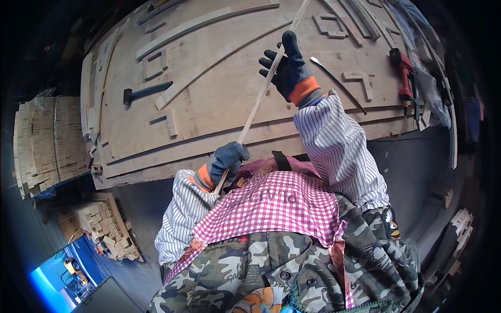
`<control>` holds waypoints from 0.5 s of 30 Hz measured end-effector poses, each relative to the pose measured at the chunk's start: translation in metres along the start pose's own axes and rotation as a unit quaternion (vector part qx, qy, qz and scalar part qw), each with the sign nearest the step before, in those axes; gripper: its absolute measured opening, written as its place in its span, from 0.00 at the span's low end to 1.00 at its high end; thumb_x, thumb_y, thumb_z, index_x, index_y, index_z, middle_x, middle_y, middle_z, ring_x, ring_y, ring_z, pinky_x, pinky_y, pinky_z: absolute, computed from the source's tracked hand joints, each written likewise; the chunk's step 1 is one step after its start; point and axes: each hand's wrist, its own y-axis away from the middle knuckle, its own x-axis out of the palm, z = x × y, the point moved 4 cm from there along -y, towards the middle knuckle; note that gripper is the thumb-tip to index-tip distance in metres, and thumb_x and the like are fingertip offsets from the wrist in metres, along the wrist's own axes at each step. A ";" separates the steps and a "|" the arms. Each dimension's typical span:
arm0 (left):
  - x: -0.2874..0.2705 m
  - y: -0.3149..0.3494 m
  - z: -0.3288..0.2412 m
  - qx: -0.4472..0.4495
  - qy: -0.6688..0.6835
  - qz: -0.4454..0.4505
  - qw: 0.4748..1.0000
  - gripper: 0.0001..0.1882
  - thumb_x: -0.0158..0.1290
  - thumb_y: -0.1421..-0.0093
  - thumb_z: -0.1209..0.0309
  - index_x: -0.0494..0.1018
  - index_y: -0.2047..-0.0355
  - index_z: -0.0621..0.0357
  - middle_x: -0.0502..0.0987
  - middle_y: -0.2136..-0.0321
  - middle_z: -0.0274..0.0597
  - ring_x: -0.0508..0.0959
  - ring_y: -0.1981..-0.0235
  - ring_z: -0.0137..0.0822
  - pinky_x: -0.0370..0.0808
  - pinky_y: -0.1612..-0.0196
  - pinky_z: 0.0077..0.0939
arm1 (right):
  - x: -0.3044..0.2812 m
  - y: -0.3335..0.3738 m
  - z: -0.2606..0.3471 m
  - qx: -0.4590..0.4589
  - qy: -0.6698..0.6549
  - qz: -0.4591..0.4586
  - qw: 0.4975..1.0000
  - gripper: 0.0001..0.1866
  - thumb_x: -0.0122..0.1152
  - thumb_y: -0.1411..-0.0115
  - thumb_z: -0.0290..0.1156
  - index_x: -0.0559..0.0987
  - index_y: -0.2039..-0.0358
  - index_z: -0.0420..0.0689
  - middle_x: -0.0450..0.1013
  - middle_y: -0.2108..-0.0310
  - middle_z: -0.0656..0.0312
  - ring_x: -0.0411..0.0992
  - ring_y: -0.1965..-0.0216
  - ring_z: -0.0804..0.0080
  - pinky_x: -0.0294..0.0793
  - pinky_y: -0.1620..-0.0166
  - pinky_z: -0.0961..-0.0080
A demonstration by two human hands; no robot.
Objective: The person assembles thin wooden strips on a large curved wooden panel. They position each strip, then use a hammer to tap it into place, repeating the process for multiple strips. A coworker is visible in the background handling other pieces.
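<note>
A long, thin wooden strip (257,107) slants across the front of me, from my waist up past the far edge of the view. My left hand (227,160), in a dark glove with an orange cuff, is closed round its lower part near the table's front edge. Higher up, my right hand (286,68), gloved alike, has its fingers stretched out and the thumb raised. The strip passes across that hand between thumb and fingers, which are not wrapped round it. Under the strip is a wooden worktable (209,112).
A hammer (148,93) lies left on the table, a pry bar (339,86) and a red power tool (403,73) right. Small wooden frames (330,26), corner pieces (359,85) and a long batten (203,23) lie about. Stacked wood (49,141) stands at left.
</note>
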 end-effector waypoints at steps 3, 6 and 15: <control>0.011 -0.007 0.003 -0.096 -0.068 -0.071 0.990 0.19 0.48 0.40 0.54 0.71 0.69 0.59 0.66 0.80 0.31 0.66 0.78 0.24 0.64 0.75 0.21 | 0.012 0.009 0.016 0.016 -0.030 -0.058 0.998 0.30 0.70 0.54 0.34 0.67 0.51 0.43 0.69 0.57 0.51 0.71 0.59 0.59 0.77 0.58 0.62; 0.035 -0.002 -0.014 0.087 -0.091 -0.065 0.990 0.17 0.53 0.42 0.56 0.71 0.68 0.60 0.70 0.77 0.32 0.67 0.74 0.24 0.65 0.71 0.23 | 0.006 0.020 0.021 -0.007 -0.064 -0.140 0.988 0.18 0.65 0.55 0.25 0.72 0.62 0.43 0.71 0.69 0.57 0.71 0.73 0.66 0.79 0.67 0.70; 0.055 -0.006 -0.022 -0.004 0.022 -0.066 0.998 0.20 0.52 0.43 0.52 0.69 0.71 0.58 0.68 0.80 0.31 0.66 0.80 0.23 0.62 0.77 0.20 | -0.020 0.028 0.026 -0.063 -0.081 -0.178 0.979 0.14 0.67 0.60 0.29 0.73 0.71 0.45 0.66 0.82 0.62 0.65 0.86 0.69 0.70 0.80 0.75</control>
